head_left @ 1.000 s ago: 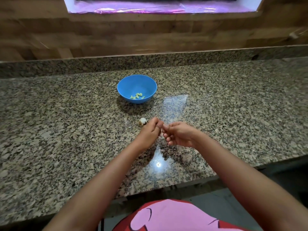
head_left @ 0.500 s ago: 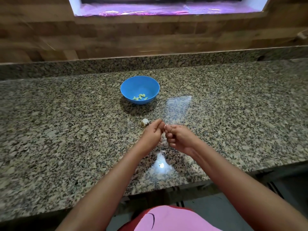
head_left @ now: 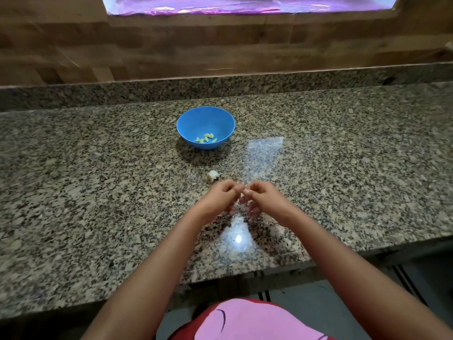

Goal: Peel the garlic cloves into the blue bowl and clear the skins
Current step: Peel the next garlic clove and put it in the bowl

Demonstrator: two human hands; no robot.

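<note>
Head view: left hand (head_left: 217,200) and right hand (head_left: 267,200) pinch one garlic clove (head_left: 245,190), garlic piece (head_left: 213,174) and blue bowl (head_left: 190,126) beyond.

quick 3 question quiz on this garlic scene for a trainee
1. True or false: the bowl holds peeled cloves.
2. The garlic scrap on the counter lies: A) in the bowl B) between bowl and hands C) at the counter's front edge.
3. Which touches the bowl, left hand or right hand?
Key: 1 true. 2 B. 3 neither; their fingertips meet short of it, pinching what seems a clove.
</note>
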